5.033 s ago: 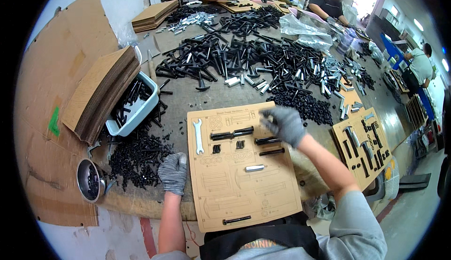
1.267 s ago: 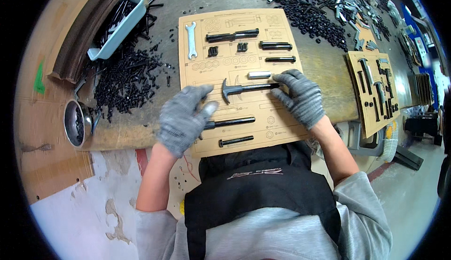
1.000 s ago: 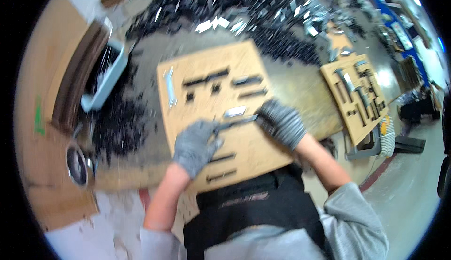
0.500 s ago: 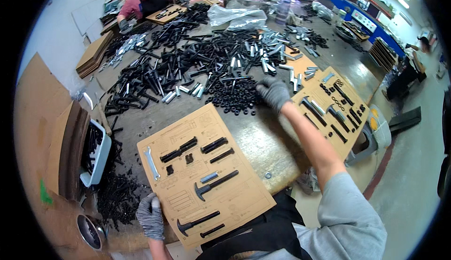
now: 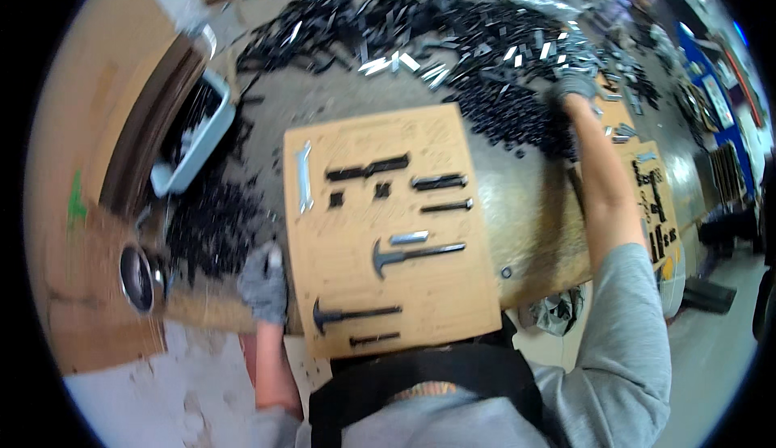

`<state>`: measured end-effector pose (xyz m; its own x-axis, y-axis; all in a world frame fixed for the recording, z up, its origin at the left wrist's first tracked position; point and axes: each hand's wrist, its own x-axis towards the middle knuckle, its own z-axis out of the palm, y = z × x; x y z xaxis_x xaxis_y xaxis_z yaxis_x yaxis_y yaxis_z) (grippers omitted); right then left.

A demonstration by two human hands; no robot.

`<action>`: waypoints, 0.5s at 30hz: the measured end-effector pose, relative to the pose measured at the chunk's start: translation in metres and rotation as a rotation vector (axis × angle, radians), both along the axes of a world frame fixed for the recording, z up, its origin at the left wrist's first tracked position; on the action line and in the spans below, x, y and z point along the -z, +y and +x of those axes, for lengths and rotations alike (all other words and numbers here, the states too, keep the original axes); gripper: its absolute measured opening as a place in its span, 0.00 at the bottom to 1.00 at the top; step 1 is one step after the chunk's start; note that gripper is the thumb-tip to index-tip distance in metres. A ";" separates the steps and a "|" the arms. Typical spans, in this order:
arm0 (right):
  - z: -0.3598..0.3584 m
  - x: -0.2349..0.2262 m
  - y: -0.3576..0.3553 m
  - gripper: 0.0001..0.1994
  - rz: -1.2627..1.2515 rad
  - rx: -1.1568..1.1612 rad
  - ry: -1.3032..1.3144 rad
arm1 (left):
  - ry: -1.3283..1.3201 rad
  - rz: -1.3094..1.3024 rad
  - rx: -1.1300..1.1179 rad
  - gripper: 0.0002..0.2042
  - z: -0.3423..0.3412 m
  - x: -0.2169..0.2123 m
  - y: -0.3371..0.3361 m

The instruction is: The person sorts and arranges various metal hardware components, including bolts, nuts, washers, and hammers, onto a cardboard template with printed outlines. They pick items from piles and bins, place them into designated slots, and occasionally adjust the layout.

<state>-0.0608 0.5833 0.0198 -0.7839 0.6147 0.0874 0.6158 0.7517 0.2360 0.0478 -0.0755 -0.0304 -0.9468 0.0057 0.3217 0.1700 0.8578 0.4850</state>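
A brown cardboard sheet (image 5: 404, 298) with faint printed outlines lies before me. On it are a silver open-end wrench (image 5: 304, 177), black rods (image 5: 368, 167), two small black pieces, a silver sleeve (image 5: 409, 238) and two black T-shaped parts (image 5: 420, 254). My left hand (image 5: 264, 284), in a grey glove, is beside the sheet's left edge; blur hides how its fingers are set. My right hand (image 5: 575, 86), gloved alike, reaches far right to the heap, by small black ring-like pieces (image 5: 517, 120) and silver sleeves. Its fingers are blurred and partly hidden.
A large heap of black metal parts (image 5: 347, 27) spreads over the back of the table. A light-blue bin (image 5: 194, 153), small black pieces (image 5: 214, 230) and a metal bowl (image 5: 141, 278) stand left. Another loaded cardboard sheet (image 5: 638, 226) lies right. A small ring (image 5: 507, 272) is near the front edge.
The view has swung, so the table appears shifted and the cardboard sheet straighter. My right hand has moved farther out, from the black ring-like pieces toward the silver sleeves. My left hand stays by the sheet.
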 end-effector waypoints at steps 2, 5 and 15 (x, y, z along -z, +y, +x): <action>0.004 -0.013 -0.008 0.25 -0.066 0.025 0.013 | 0.005 0.012 -0.001 0.10 0.000 0.002 -0.002; 0.016 0.002 -0.003 0.21 0.026 -0.100 0.250 | -0.007 0.146 0.030 0.10 -0.001 0.005 -0.005; 0.141 -0.062 -0.252 0.11 -0.544 -0.948 0.607 | 0.155 0.141 -0.090 0.22 -0.144 -0.103 -0.041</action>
